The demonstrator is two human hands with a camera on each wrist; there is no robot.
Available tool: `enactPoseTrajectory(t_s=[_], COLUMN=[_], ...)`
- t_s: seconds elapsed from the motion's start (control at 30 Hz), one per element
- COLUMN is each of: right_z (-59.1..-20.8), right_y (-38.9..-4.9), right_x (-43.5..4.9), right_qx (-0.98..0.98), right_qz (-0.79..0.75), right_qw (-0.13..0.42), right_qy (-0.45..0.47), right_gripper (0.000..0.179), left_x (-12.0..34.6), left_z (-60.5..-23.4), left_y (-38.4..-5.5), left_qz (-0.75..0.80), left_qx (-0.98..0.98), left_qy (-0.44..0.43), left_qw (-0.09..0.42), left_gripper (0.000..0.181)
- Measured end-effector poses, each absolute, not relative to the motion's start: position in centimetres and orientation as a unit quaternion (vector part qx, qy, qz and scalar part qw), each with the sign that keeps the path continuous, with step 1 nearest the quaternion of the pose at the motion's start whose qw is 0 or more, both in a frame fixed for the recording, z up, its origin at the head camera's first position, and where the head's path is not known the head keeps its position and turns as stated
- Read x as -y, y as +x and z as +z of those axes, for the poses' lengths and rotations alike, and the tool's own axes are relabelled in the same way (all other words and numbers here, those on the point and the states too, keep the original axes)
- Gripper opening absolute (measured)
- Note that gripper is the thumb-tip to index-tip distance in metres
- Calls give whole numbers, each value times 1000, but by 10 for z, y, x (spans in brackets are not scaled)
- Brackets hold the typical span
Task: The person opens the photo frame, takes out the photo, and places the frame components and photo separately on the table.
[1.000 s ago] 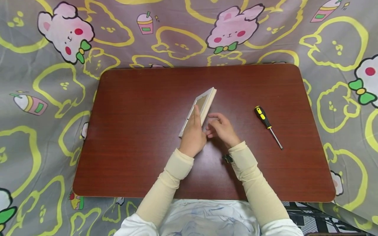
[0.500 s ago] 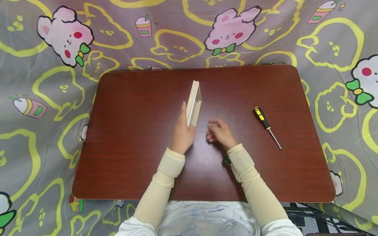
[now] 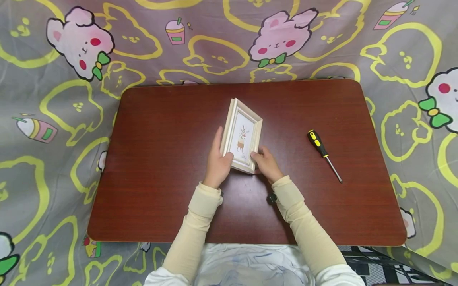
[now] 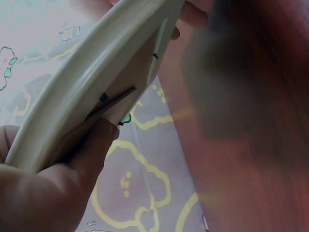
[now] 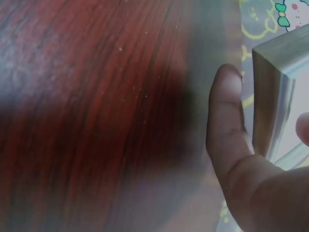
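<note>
A pale wooden picture frame (image 3: pixel 256 139) is held up tilted over the middle of the table, its front facing the person. Inside it shows a white print (image 3: pixel 243 137) of a plant in a pot. My left hand (image 3: pixel 217 165) grips the lower left corner, thumb on the front edge. At the lower right edge, my right hand (image 3: pixel 268 165) pinches the frame, thumb on its front. The left wrist view shows the frame's brown back panel (image 4: pixel 137 72) and small dark metal tabs. In the right wrist view one finger (image 5: pixel 227 111) extends along the frame's side.
A black and yellow screwdriver (image 3: pixel 323 154) lies to the right on the reddish-brown table (image 3: pixel 161 159), tip toward the person. Patterned cloth (image 3: pixel 211 51) surrounds the table at the back and sides.
My left hand has turned the frame from its back side, through edge-on, to its front. The right hand, apart from the frame half a second ago, now holds its right edge.
</note>
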State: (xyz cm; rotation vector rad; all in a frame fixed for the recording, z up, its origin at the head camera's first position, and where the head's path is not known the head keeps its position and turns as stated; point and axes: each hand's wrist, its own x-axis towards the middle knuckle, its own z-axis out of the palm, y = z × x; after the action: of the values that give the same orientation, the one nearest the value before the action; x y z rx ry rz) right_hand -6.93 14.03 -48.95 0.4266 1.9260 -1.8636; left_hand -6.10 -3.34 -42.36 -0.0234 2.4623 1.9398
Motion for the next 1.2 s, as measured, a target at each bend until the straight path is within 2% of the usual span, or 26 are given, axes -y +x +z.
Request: enactPoseTrajectory(t_s=[0.3,0.7,1.03,1.2], right_z=[-489,-489,-490,-490], right_y=[-73,-74,-71,-71], right_x=[-157,-171,-179,-184], right_qx=[-696,-714,-791,-834], right_qz=[-670,-655,-568,-505], right_qw=[203,193,183,185], right_qy=[159,153,131,121], right_gripper=[43,43,40,46], left_x=[37,40,40,39], left_z=[-439,-467,-482,-484], left_y=[-63,-67,-65,-62], left_qz=[672,741,700,633], left_qx=[-740,-666,-701,-760], left_qy=[9,-19,-47,-54], left_qw=[14,81,128,136], left_gripper=[89,94,92,83])
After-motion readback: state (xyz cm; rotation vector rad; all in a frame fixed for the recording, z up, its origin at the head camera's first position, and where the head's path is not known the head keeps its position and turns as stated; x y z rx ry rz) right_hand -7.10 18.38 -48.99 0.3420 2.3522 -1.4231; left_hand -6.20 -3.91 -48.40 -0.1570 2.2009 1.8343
